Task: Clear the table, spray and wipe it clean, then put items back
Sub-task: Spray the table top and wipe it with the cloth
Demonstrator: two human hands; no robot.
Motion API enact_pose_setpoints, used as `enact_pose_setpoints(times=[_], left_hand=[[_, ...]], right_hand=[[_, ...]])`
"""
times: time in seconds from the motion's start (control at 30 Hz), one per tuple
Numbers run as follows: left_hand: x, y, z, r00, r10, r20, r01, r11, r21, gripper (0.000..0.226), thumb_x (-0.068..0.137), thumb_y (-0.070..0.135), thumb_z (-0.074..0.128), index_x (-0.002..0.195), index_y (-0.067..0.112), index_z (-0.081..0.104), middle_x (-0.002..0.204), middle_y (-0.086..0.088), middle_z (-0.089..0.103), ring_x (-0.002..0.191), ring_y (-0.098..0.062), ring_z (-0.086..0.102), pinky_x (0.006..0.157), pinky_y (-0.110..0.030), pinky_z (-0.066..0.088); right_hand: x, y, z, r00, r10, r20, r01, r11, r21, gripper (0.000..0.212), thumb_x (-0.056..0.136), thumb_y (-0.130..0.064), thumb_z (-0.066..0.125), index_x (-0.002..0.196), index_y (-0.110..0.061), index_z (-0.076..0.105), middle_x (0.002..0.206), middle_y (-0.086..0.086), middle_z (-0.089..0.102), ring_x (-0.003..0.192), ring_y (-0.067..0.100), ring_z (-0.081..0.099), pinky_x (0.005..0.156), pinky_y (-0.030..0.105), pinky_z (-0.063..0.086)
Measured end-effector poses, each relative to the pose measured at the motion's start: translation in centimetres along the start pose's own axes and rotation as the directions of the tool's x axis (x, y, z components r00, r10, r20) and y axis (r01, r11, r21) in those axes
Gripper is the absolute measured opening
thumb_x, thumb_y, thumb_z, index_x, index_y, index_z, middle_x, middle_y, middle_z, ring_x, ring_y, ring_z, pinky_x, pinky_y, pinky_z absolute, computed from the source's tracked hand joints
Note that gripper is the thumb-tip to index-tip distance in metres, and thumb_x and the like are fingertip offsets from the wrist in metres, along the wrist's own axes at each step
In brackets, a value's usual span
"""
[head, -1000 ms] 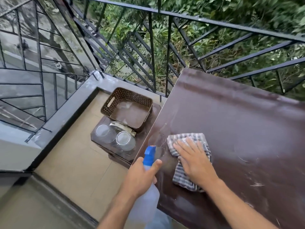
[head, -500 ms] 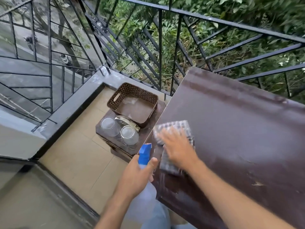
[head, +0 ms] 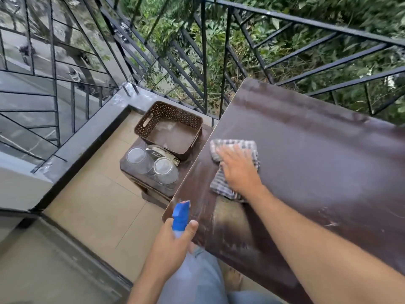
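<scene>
Right grip: right hand flat, fingers straight, pressing on the cloth; nothing curled around it.
Under the right grip: checked cloth, folded, lying on the surface close to its left edge, long axis running away from the body.
Left grip: left hand wrapped around the neck of the spray bottle, thumb up beside the blue head.
Bottle place: held off the near left corner of the surface, nozzle aimed forward and up.
Key relation: unwiped, smeared stretch spreads right and forward of the right grip; right hand nearer to it, left hand well apart.
Step, as judged: wiping under way; likely sweep rightward across the surface.
Left of both grips: low stool carrying a brown basket and two upturned glasses, awaiting return.
Beyond: black railing.
</scene>
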State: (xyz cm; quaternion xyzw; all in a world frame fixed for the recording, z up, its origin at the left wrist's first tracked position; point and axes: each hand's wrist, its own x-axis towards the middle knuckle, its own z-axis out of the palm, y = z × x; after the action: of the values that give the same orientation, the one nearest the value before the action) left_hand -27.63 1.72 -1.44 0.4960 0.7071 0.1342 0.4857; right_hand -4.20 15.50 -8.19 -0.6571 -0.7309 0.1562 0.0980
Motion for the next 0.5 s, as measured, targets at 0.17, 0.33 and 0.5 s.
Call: enact_pose_setpoints(times=[0.17, 0.33, 0.5], left_hand=[[-1.6, -1.8, -0.7, 0.997, -0.076, 0.007, 0.076, 0.996, 0.057, 0.081, 0.068, 0.088, 0.03, 0.084, 0.016, 0.063, 0.069, 0.011, 0.073, 0.061, 0.004, 0.061, 0.064, -0.028, 0.041], [-3.1, -2.6, -1.3, 0.995, -0.099, -0.01, 0.099, 0.991, 0.092, 0.063, 0.092, 0.072, 0.043, 0.076, 0.015, 0.063, 0.07, 0.003, 0.073, 0.057, 0.001, 0.058, 0.066, -0.027, 0.045], [-3.6, -2.6, -1.7, 0.993, -0.106, -0.047, 0.107, 0.994, 0.019, 0.067, 0.078, 0.086, 0.042, 0.082, 0.022, 0.063, 0.067, 0.007, 0.069, 0.061, -0.003, 0.06, 0.063, -0.028, 0.042]], right_hand=[[1.1, -1.7, 0.5, 0.997, 0.07, -0.025, -0.072, 0.996, -0.055, 0.052, 0.105, -0.033, 0.036, 0.156, -0.028, 0.027, 0.163, -0.006, 0.025, 0.152, 0.027, 0.012, 0.123, 0.052, -0.002], [-2.1, -2.2, 0.7, 0.999, 0.021, 0.024, -0.02, 0.999, -0.036, 0.05, 0.104, -0.032, 0.036, 0.154, -0.029, 0.03, 0.163, -0.007, 0.026, 0.153, 0.025, 0.011, 0.123, 0.051, 0.001], [-8.0, -4.7, 2.3, 0.955, -0.263, 0.134, 0.268, 0.963, -0.018, 0.054, 0.095, -0.032, 0.034, 0.148, -0.028, 0.043, 0.155, -0.004, 0.042, 0.147, 0.033, 0.029, 0.12, 0.056, 0.006]])
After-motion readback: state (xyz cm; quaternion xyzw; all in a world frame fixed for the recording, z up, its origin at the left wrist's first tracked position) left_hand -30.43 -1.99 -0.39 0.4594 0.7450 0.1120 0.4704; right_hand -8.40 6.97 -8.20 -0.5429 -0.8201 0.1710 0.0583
